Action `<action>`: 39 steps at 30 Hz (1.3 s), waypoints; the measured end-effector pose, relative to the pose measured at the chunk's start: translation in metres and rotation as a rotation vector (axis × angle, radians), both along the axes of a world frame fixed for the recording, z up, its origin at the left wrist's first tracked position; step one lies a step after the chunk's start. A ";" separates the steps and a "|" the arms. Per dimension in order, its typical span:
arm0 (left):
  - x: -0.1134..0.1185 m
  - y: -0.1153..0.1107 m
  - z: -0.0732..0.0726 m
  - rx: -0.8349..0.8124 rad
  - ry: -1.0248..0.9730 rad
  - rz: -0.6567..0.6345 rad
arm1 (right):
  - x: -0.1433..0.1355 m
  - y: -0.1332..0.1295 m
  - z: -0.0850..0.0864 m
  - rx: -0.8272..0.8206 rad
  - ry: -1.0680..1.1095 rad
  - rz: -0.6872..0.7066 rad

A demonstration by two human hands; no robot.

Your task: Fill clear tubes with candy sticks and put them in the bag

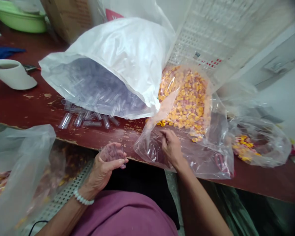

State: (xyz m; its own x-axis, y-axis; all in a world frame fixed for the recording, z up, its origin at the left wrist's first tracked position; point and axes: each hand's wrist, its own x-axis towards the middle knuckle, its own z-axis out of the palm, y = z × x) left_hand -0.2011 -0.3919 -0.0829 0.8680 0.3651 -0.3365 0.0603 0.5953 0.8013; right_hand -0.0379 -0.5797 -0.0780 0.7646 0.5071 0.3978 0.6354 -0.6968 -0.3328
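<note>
My left hand (104, 166) is closed around several clear plastic tubes (111, 152) near the table's front edge. My right hand (172, 146) has curled fingers over the clear plastic bag (154, 149); what is between its fingertips, if anything, is hidden. Just beyond that hand, yellow caps (189, 101) fill the clear bag, and a few lie at its mouth. To the left, a large white sack (127, 42) lies on its side, open toward me. Clear tubes (98, 95) fill its mouth, and some loose tubes (65, 120) have spilled onto the table.
The worn red table (14, 101) carries a white cup (14, 73) at left and a small bag of yellow pieces (250, 147) at right. A white perforated basket (201, 39) stands behind. Below the left edge are a plastic bag (22, 170) and a perforated crate (64, 193).
</note>
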 end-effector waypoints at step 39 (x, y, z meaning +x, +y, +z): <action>0.020 -0.038 0.010 0.514 -0.080 -0.223 | -0.074 -0.013 0.032 0.232 0.296 0.451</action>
